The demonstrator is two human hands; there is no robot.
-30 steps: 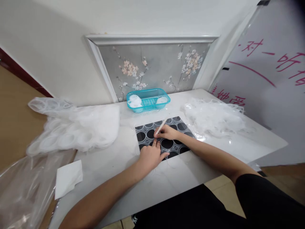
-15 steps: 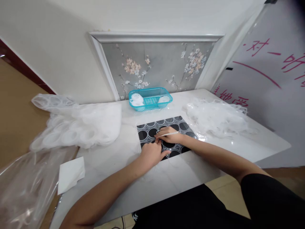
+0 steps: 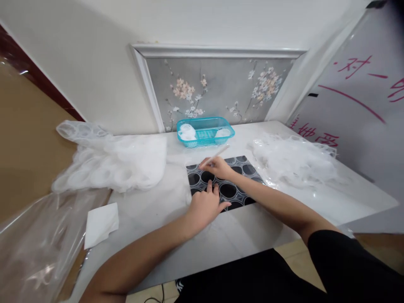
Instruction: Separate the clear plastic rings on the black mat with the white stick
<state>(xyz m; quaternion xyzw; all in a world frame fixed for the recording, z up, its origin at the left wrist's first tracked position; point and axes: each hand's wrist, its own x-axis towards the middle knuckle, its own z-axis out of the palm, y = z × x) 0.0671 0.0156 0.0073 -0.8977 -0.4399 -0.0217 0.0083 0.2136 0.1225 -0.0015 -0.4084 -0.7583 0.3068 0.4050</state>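
Observation:
A black board (image 3: 227, 191) lies on the white table, with a translucent sheet patterned in large rings (image 3: 240, 197) over it. My left hand (image 3: 203, 206) rests on the near left part of the sheet, its fingers stretched and the thumb spread to the right. Above the far left part of the board, my right hand (image 3: 220, 168) pinches a thin white stick-like tool (image 3: 222, 150). The tool slants up and to the right; its exact kind does not show. My right fingers partly hide its lower end.
A teal plastic basket (image 3: 205, 142) with white round pieces stands against the wall. On the left is a thick pile of translucent ring sheets (image 3: 126, 164); crumpled clear sheets (image 3: 293, 160) lie on the right. A folded white paper (image 3: 101, 225) sits by the left edge.
My right hand has shifted toward the far left of the board, and the tool now tilts more upright. My left hand stays on the sheet, and the view has turned slightly.

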